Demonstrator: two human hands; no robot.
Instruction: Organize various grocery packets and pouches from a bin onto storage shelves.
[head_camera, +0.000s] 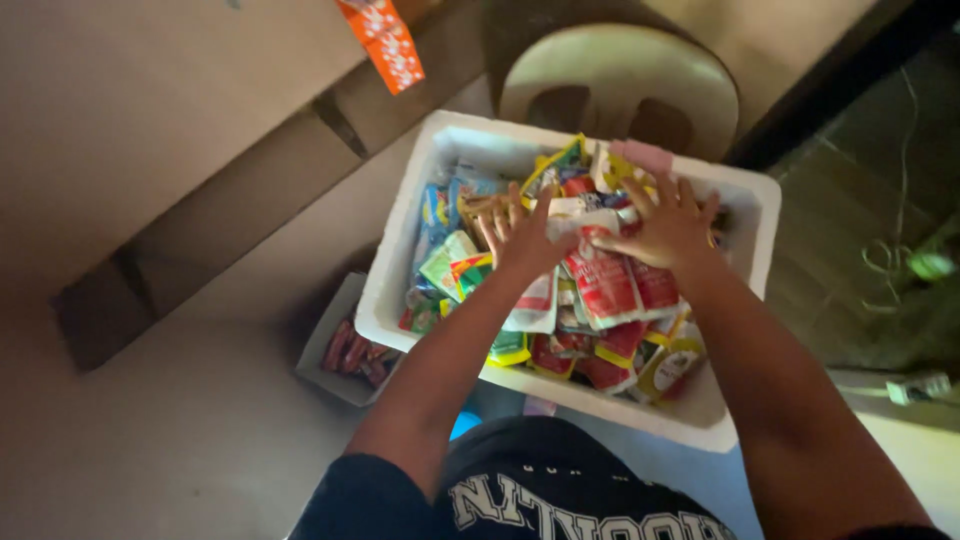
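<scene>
though packet-crammed (600, 280), white foam box (400, 270)

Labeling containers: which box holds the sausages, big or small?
The small box, on the floor left of the big white foam box. It shows reddish sausages; the foam one is full of sachets, with both hands in it.

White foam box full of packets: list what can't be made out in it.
- Head view: packets under both hands are hidden; the left hand and right hand cover them.
- Bottom of the white foam box: buried under piled packets.
- Near right corner: blocked by the right forearm.
- Packet contents: dim and blurred.
</scene>
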